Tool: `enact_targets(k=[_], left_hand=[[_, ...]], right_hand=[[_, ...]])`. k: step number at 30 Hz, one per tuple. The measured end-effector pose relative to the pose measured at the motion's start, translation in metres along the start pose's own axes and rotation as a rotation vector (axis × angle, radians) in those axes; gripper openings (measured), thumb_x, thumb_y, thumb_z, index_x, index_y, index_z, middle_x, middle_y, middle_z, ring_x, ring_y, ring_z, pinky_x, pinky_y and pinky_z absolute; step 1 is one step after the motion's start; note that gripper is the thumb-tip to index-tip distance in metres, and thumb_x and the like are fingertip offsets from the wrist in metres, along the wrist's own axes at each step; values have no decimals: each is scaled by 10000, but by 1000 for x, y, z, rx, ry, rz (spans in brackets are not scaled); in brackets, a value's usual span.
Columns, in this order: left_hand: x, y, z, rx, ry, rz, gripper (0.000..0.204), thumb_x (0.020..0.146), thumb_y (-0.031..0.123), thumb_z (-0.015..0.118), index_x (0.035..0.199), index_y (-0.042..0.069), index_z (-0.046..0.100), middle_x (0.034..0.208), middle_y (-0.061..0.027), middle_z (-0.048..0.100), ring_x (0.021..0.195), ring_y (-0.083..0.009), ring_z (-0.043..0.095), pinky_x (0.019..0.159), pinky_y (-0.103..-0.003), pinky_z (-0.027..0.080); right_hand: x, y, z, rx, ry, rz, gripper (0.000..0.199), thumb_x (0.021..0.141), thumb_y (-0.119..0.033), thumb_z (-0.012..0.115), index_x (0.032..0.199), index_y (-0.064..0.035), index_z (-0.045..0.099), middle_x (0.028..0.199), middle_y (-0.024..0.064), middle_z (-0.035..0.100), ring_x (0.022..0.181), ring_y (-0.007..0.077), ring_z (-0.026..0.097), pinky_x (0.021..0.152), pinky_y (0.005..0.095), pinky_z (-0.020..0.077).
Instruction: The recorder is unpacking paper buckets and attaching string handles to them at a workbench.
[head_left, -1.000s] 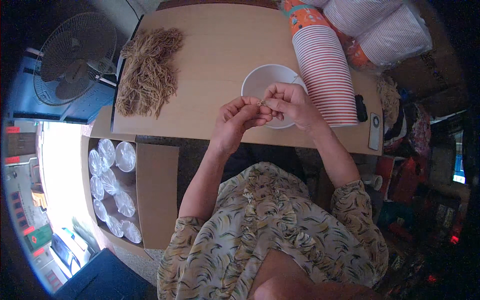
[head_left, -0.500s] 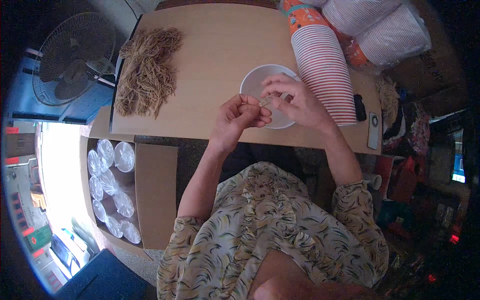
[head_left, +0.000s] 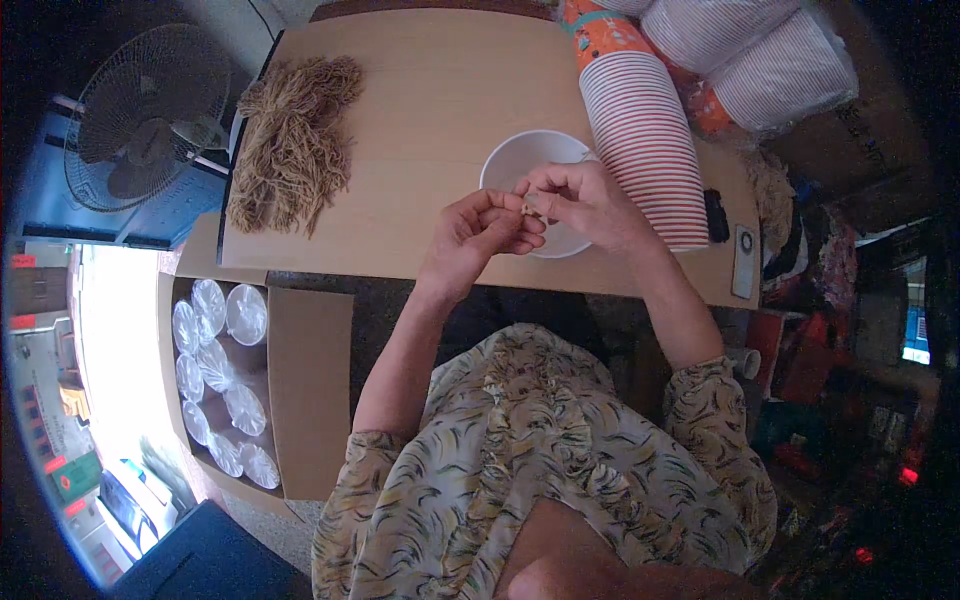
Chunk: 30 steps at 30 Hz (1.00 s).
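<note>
My left hand and my right hand meet over the near rim of a white bowl. Between their fingertips is a small tan, twisted piece, like a bit of cord; its exact kind is too small to make out. Both hands are closed, thumb against fingers, pinching it from either side. The bowl's inside is partly hidden behind the hands. Right beside the bowl lies a long stack of red-and-white striped paper cups.
A bundle of tan cord strands lies at the left of the table. Wrapped cup stacks fill the back right. A cardboard box of plastic-wrapped stacks stands at lower left, below a fan. A black object sits by the cups.
My right hand has come down and closer to the left, its fingers closing from a loose spread onto the small tan piece. My left hand has hardly moved.
</note>
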<state>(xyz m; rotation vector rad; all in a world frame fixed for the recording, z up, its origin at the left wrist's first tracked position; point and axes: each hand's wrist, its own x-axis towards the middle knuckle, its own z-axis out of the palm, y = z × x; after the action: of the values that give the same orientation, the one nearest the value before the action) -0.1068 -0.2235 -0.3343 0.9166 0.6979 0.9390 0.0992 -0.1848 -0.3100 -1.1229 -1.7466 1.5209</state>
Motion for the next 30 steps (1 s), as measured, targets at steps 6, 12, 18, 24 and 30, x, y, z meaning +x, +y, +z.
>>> enact_targets(k=[6,12,18,24,30], left_hand=[[-1,2,0,-23,2,-9,251,1000,219,582,1102,-11,581,984,-137,707,881,-198,699,814,-327,572],[-1,4,-1,-8,4,-21,228,1004,218,577,1071,0,590,997,-145,712,879,-198,703,813,-319,573],[-1,-1,-2,-79,48,-8,216,999,223,588,1061,16,595,1046,-155,709,909,-203,703,813,-314,573],[1,-10,-6,-102,125,4,167,975,147,627,1051,-2,615,942,-100,707,854,-154,695,816,-294,584],[1,-11,-4,-123,141,11,150,966,138,642,1009,-5,646,906,-75,703,807,-127,684,808,-284,582]], right_hand=[[-2,-10,5,27,1,64,156,982,-107,590,1006,36,647,846,-5,636,759,55,579,705,225,490],[-1,-5,4,74,3,50,165,956,-141,629,996,12,673,812,0,660,736,66,598,674,249,503],[-11,-19,17,-442,506,-317,111,878,-46,683,982,-25,650,855,-5,625,709,68,563,650,227,480],[-23,-27,39,-482,402,-286,140,812,-61,729,902,-33,626,827,69,626,739,190,658,641,316,536],[-21,-18,40,-498,426,-299,141,810,-64,726,898,-34,620,825,74,626,743,206,659,666,318,540]])
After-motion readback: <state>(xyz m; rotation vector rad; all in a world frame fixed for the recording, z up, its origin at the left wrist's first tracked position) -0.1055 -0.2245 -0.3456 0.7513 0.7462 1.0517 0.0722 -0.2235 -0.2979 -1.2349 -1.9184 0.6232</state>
